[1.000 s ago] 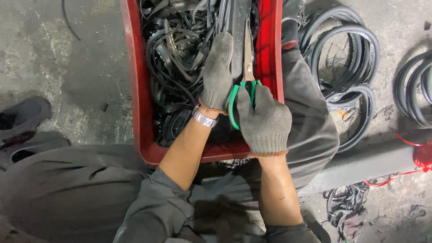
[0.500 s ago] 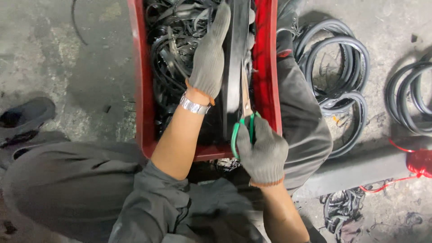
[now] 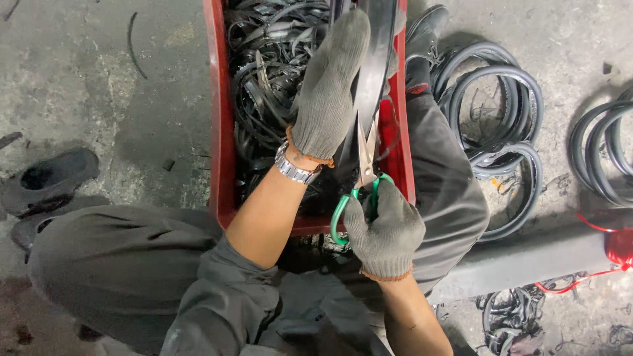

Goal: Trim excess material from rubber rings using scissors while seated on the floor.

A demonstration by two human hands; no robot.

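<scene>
My right hand (image 3: 386,231), in a grey knit glove, is curled tight around the green handles of the scissors (image 3: 361,181); the fingers are through the loops and folded down, so the hand is closed on them; the blades point up and away from me and stand a little apart, with the black rubber strip (image 3: 377,62) lying against them just above the pivot.

My left hand (image 3: 328,89), gloved the same, reaches further forward over the red crate (image 3: 219,132); its fingers are nearly straight and held together, and the hand lies alongside the strip, pressed to its left edge; the thumb is hidden behind the strip, so I cannot tell whether the hand truly pinches it or only steadies it; a metal watch (image 3: 290,168) sits on that wrist just below the glove cuff.

The strip runs from the top edge of the view down to the scissors, over the right part of the crate; the crate holds a tangle of black rubber scraps (image 3: 264,79), and it stands on the concrete floor (image 3: 99,79) between my knees.

To my right, rubber rings (image 3: 498,112) lie on the floor beside my leg; to my left lies a dark shoe (image 3: 49,178).
</scene>
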